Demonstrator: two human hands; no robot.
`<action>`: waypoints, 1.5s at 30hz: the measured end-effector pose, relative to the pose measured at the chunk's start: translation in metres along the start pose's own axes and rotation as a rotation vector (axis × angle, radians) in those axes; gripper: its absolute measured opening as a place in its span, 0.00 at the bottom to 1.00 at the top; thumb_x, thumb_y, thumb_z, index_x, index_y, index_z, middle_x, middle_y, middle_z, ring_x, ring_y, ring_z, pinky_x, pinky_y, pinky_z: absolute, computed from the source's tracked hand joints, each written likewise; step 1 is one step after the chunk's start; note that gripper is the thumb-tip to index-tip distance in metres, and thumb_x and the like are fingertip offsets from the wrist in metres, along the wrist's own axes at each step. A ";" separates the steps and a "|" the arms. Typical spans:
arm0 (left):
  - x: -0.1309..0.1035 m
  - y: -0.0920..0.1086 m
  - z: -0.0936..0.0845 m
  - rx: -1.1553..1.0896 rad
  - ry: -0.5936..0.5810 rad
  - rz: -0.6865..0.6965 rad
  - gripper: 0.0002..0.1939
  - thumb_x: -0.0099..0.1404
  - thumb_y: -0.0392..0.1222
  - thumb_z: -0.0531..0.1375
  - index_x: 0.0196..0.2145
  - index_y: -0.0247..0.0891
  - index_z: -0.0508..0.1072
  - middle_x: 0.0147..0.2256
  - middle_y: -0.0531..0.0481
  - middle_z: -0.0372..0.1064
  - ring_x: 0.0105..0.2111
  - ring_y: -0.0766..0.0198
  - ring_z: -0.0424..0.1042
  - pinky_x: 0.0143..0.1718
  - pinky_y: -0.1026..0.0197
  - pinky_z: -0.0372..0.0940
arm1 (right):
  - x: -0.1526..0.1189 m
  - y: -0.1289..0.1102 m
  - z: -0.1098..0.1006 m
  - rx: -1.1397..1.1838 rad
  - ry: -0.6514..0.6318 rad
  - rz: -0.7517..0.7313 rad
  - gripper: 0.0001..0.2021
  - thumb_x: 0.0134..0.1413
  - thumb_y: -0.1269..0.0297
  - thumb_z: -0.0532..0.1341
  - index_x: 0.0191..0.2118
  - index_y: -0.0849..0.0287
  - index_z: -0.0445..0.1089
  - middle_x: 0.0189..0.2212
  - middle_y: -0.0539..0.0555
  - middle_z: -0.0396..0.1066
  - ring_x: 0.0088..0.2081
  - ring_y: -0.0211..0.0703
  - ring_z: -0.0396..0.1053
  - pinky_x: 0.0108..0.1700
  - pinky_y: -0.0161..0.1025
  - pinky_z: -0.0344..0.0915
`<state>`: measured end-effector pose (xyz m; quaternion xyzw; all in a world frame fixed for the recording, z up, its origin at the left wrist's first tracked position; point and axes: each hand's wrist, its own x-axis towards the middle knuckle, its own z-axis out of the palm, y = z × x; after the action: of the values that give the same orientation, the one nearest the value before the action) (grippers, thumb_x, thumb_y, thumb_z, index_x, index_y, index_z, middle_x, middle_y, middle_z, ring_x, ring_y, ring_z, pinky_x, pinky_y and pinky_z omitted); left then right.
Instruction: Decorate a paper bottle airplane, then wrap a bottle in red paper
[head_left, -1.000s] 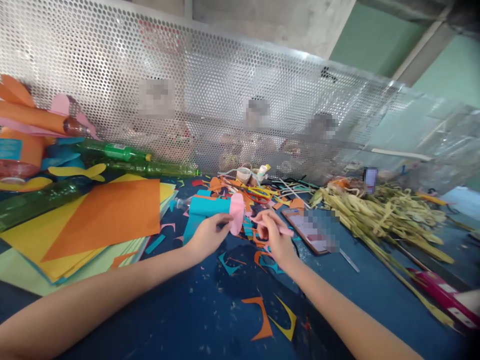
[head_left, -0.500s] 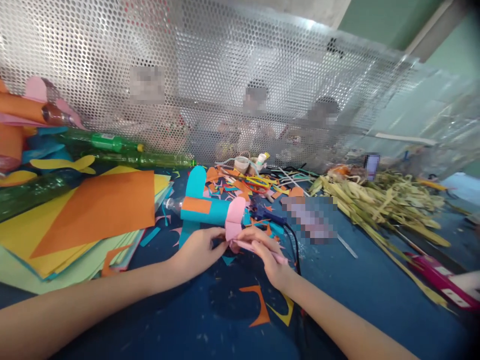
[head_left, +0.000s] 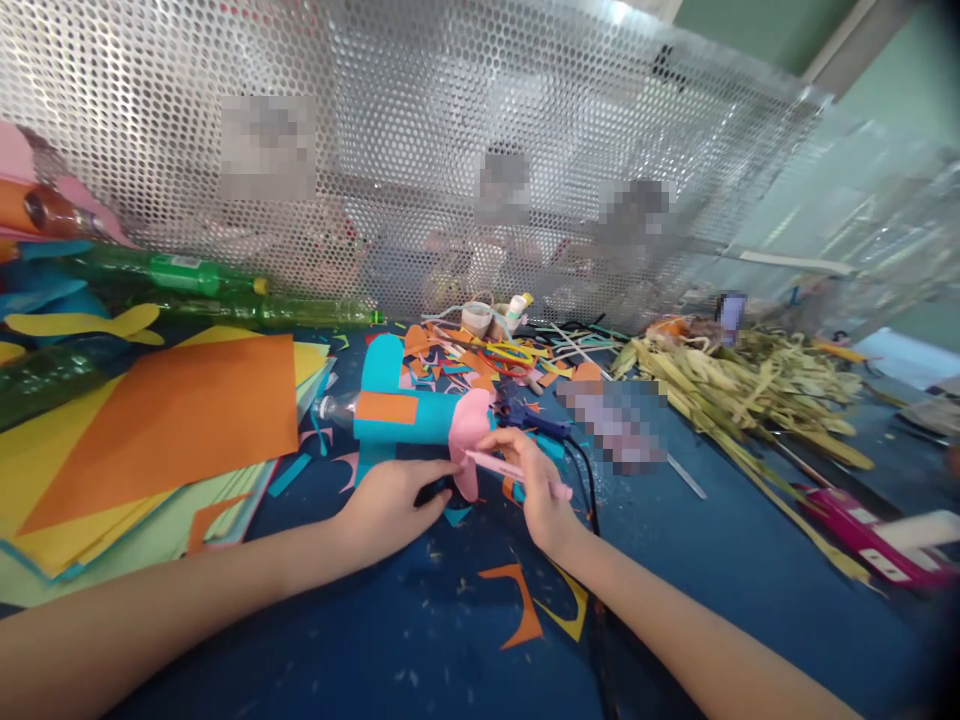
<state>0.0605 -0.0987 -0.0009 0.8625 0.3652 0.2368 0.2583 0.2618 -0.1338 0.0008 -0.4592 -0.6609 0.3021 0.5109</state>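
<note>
A plastic bottle wrapped in blue paper lies on its side, with an orange strip on the wrap and blue paper wing shapes. At its right end sits a rounded pink paper piece. My left hand rests in front of the bottle. Its index fingertip touches the pink piece's left edge, and the thumb is spread below. With my right hand I grip a slim pink pen, its tip against the pink paper. A dark blue glue gun with a black cable lies just behind.
Coloured paper sheets are stacked at left, with green bottles behind. Paper scraps and a cup lie beyond the bottle. Dried husks and a magenta tool are at right. People sit behind a perforated sheet.
The pink paper's lower part now hangs down flat beside my left fingers, which have parted. The pen has tilted, its tip higher on the paper. The whole view has shifted slightly.
</note>
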 end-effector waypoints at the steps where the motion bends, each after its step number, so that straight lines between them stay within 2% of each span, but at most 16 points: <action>1: 0.001 0.000 -0.001 -0.046 0.006 -0.009 0.16 0.62 0.39 0.56 0.47 0.46 0.74 0.41 0.52 0.76 0.32 0.60 0.75 0.35 0.62 0.66 | 0.000 0.000 0.000 -0.032 0.002 0.001 0.21 0.65 0.50 0.41 0.41 0.55 0.67 0.38 0.55 0.70 0.42 0.46 0.69 0.47 0.43 0.64; 4: 0.003 0.000 -0.003 -0.197 0.019 -0.029 0.13 0.62 0.40 0.57 0.44 0.44 0.75 0.40 0.53 0.76 0.31 0.62 0.74 0.35 0.63 0.66 | 0.000 -0.002 0.002 -0.073 -0.020 0.010 0.15 0.64 0.53 0.46 0.41 0.54 0.65 0.30 0.51 0.69 0.34 0.43 0.69 0.40 0.40 0.66; 8: 0.009 -0.003 -0.001 -0.385 0.017 -0.084 0.10 0.63 0.43 0.56 0.38 0.42 0.76 0.39 0.52 0.76 0.37 0.61 0.74 0.38 0.63 0.66 | 0.001 -0.001 0.005 -0.117 -0.009 0.054 0.05 0.61 0.60 0.54 0.40 0.54 0.63 0.34 0.52 0.69 0.37 0.42 0.70 0.40 0.38 0.65; 12: 0.017 -0.003 0.002 -0.480 0.096 -0.182 0.03 0.58 0.38 0.60 0.33 0.39 0.71 0.32 0.52 0.75 0.33 0.63 0.74 0.33 0.65 0.65 | 0.002 0.004 0.005 -0.122 0.008 0.086 0.04 0.59 0.61 0.56 0.37 0.54 0.62 0.32 0.51 0.68 0.36 0.43 0.70 0.39 0.39 0.65; 16: 0.024 0.004 0.001 -0.583 0.123 -0.316 0.13 0.51 0.35 0.63 0.31 0.39 0.62 0.27 0.56 0.72 0.27 0.66 0.72 0.26 0.68 0.62 | 0.004 0.003 0.005 -0.085 0.010 0.085 0.04 0.58 0.61 0.56 0.36 0.55 0.62 0.31 0.51 0.68 0.34 0.42 0.70 0.37 0.37 0.65; 18: 0.026 0.007 -0.001 -0.639 0.102 -0.407 0.13 0.52 0.38 0.64 0.30 0.39 0.61 0.24 0.57 0.70 0.20 0.69 0.68 0.20 0.69 0.57 | 0.004 0.001 0.005 -0.071 0.022 0.080 0.04 0.58 0.62 0.57 0.35 0.55 0.62 0.30 0.50 0.67 0.32 0.41 0.69 0.35 0.36 0.65; 20: 0.026 0.010 -0.002 -0.701 0.074 -0.487 0.12 0.55 0.43 0.63 0.32 0.38 0.64 0.20 0.59 0.66 0.13 0.73 0.58 0.14 0.69 0.49 | 0.005 0.000 0.005 -0.053 0.040 0.079 0.03 0.57 0.63 0.57 0.35 0.54 0.62 0.29 0.49 0.67 0.31 0.39 0.69 0.34 0.35 0.65; 23: 0.025 0.015 -0.001 -0.785 0.037 -0.572 0.13 0.59 0.48 0.59 0.38 0.36 0.67 0.14 0.63 0.56 0.08 0.76 0.46 0.11 0.68 0.41 | 0.005 -0.003 0.004 -0.048 0.045 0.090 0.04 0.57 0.62 0.56 0.34 0.55 0.62 0.29 0.49 0.66 0.30 0.39 0.68 0.33 0.35 0.64; 26: 0.022 0.019 0.000 -0.836 0.020 -0.649 0.12 0.62 0.47 0.57 0.39 0.36 0.66 0.13 0.65 0.50 0.08 0.76 0.43 0.11 0.69 0.39 | 0.006 -0.008 0.002 -0.042 0.029 0.089 0.05 0.58 0.60 0.56 0.34 0.55 0.62 0.28 0.50 0.67 0.30 0.40 0.68 0.33 0.36 0.64; 29: 0.020 0.022 0.001 -0.873 0.059 -0.708 0.14 0.62 0.47 0.58 0.41 0.37 0.63 0.15 0.66 0.49 0.08 0.77 0.43 0.11 0.69 0.38 | 0.008 -0.013 0.000 0.009 0.000 0.072 0.07 0.61 0.58 0.53 0.36 0.55 0.63 0.28 0.51 0.69 0.33 0.41 0.70 0.36 0.37 0.66; 32: 0.022 0.023 0.000 -0.931 0.042 -0.704 0.16 0.61 0.50 0.58 0.42 0.37 0.64 0.19 0.63 0.55 0.09 0.79 0.44 0.12 0.69 0.38 | 0.009 -0.012 -0.001 0.069 -0.022 0.047 0.08 0.62 0.58 0.52 0.39 0.55 0.63 0.32 0.52 0.71 0.37 0.42 0.71 0.41 0.39 0.67; 36: 0.030 0.025 0.001 -1.024 -0.006 -0.646 0.13 0.62 0.49 0.58 0.35 0.35 0.67 0.21 0.59 0.60 0.10 0.80 0.44 0.13 0.69 0.37 | 0.011 -0.008 0.000 0.064 -0.019 0.044 0.07 0.60 0.59 0.55 0.41 0.54 0.62 0.38 0.53 0.70 0.41 0.43 0.72 0.44 0.40 0.67; 39: 0.037 0.023 0.005 -1.084 0.029 -0.617 0.12 0.62 0.47 0.57 0.31 0.34 0.66 0.19 0.60 0.58 0.10 0.80 0.43 0.14 0.69 0.37 | 0.012 -0.006 0.001 0.049 -0.011 0.051 0.08 0.58 0.59 0.57 0.41 0.53 0.60 0.38 0.53 0.69 0.42 0.43 0.72 0.44 0.39 0.68; 45: 0.044 0.012 0.011 -1.082 0.100 -0.574 0.10 0.57 0.41 0.61 0.35 0.32 0.69 0.14 0.62 0.53 0.09 0.78 0.43 0.14 0.68 0.36 | 0.014 -0.003 0.001 -0.047 0.025 -0.009 0.07 0.56 0.60 0.59 0.38 0.54 0.62 0.34 0.51 0.67 0.35 0.41 0.69 0.38 0.37 0.67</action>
<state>0.1005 -0.0761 0.0083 0.4644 0.4225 0.3496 0.6954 0.2594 -0.1216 0.0088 -0.4718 -0.6635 0.2785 0.5095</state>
